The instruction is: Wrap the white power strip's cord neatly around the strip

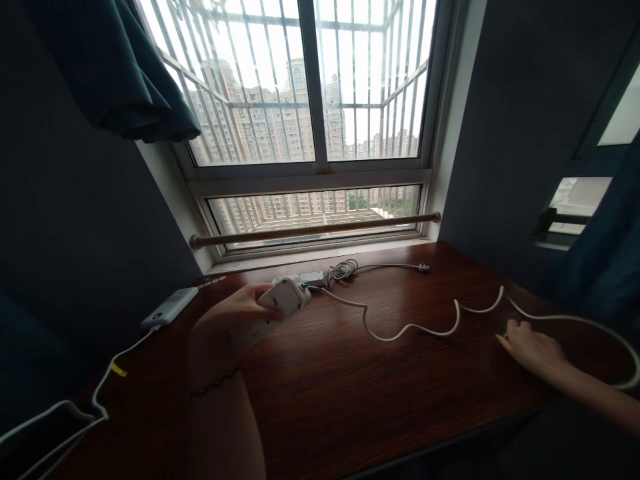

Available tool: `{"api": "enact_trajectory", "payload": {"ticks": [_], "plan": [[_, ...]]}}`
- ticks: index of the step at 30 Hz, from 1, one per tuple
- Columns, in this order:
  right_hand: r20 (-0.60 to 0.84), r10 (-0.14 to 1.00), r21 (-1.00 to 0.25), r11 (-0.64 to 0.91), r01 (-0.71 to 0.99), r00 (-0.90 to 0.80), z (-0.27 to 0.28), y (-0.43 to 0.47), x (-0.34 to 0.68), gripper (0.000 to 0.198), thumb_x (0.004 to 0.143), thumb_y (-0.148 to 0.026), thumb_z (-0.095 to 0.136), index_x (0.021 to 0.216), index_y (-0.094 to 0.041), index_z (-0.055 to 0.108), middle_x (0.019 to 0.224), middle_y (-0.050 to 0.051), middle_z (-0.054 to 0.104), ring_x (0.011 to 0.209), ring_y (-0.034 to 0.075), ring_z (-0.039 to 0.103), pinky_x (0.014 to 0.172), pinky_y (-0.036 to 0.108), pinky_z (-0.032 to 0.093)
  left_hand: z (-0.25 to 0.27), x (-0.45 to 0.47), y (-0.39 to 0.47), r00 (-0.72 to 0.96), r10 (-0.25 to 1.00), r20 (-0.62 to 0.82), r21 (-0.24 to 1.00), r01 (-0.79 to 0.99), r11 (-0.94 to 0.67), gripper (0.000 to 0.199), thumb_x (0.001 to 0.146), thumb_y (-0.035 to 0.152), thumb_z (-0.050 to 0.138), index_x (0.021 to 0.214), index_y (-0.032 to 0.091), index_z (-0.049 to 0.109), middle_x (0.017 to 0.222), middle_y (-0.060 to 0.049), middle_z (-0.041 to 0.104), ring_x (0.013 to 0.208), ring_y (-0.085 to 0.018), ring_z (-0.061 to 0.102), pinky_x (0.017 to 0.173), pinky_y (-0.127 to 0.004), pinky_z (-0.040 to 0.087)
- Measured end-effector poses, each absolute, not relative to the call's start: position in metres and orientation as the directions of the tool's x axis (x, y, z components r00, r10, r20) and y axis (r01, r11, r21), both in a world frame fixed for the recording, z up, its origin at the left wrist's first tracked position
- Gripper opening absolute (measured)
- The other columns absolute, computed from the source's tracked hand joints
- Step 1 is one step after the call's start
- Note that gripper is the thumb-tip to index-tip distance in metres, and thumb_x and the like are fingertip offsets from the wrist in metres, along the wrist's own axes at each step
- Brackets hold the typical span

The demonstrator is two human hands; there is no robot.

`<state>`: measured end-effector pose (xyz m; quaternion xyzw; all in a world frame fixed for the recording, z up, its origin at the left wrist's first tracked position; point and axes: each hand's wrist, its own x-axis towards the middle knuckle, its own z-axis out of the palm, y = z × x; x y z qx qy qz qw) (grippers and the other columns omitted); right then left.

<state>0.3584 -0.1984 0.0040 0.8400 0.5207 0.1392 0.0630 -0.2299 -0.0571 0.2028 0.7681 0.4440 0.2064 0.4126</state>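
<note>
My left hand (240, 310) is wrapped around a white power strip (287, 298), lifted at a tilt above the brown wooden desk. Its lower part disappears behind my wrist. From its end a white cable (385, 339) runs right across the desk in loose waves. At the desk's right side, my right hand (533, 348) is closed with its fingers curled inward; what they pinch is hidden. The cable passes just above this hand, loops around at the far right and goes behind my forearm.
Behind the held strip lies another white power strip (313, 277) with a coiled grey cable (345, 269) and a plug (424, 267). A white power bank (171, 308) with a cord sits at the left edge. A barred window (320, 169) rises beyond the desk (360, 400).
</note>
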Motion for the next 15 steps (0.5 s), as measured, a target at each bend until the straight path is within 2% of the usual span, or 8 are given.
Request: {"api": "enact_trajectory", "payload": {"ticks": [6, 11, 13, 15], "plan": [[0.118, 0.894, 0.070, -0.442, 0.894, 0.433, 0.011, -0.185, 0.381, 0.026, 0.095, -0.030, 0.039, 0.093, -0.008, 0.054, 0.081, 0.017, 0.062, 0.076, 0.033, 0.065, 0.060, 0.037, 0.044, 0.205, -0.222, -0.063, 0.529, 0.846, -0.069, 0.839, 0.489, -0.237, 0.028, 0.059, 0.031, 0.071, 0.080, 0.014, 0.064, 0.069, 0.000, 0.058, 0.061, -0.014, 0.048, 0.053, -0.021, 0.035], [0.080, 0.878, 0.023, -0.475, 0.880, 0.472, 0.039, -0.161, 0.353, 0.023, 0.092, -0.022, 0.047, 0.103, -0.003, 0.053, 0.103, 0.023, 0.059, 0.094, 0.032, 0.062, 0.071, 0.035, 0.045, 0.208, -0.209, -0.063, 0.513, 0.858, 0.015, 0.821, 0.484, -0.303, 0.032, 0.064, 0.038, 0.069, 0.085, 0.014, 0.063, 0.073, 0.000, 0.059, 0.065, -0.015, 0.051, 0.057, -0.023, 0.036], [0.041, 0.867, 0.011, -0.497, 0.868, 0.496, 0.052, -0.150, 0.339, 0.022, 0.086, -0.016, 0.055, 0.102, -0.002, 0.056, 0.103, 0.024, 0.059, 0.095, 0.032, 0.062, 0.073, 0.034, 0.046, 0.208, -0.204, -0.061, 0.433, 0.898, 0.075, 0.755, 0.564, -0.335, 0.034, 0.063, 0.042, 0.068, 0.084, 0.015, 0.063, 0.073, 0.000, 0.059, 0.068, -0.017, 0.052, 0.058, -0.023, 0.036], [-0.005, 0.848, -0.001, -0.529, 0.848, 0.529, 0.068, -0.137, 0.323, 0.017, 0.080, -0.010, 0.059, 0.095, -0.001, 0.061, 0.095, 0.024, 0.062, 0.090, 0.035, 0.064, 0.071, 0.037, 0.047, 0.208, -0.198, -0.059, 0.318, 0.933, 0.166, 0.599, 0.719, -0.352, 0.033, 0.062, 0.046, 0.066, 0.079, 0.017, 0.063, 0.074, 0.000, 0.059, 0.071, -0.018, 0.053, 0.059, -0.024, 0.034]]}}
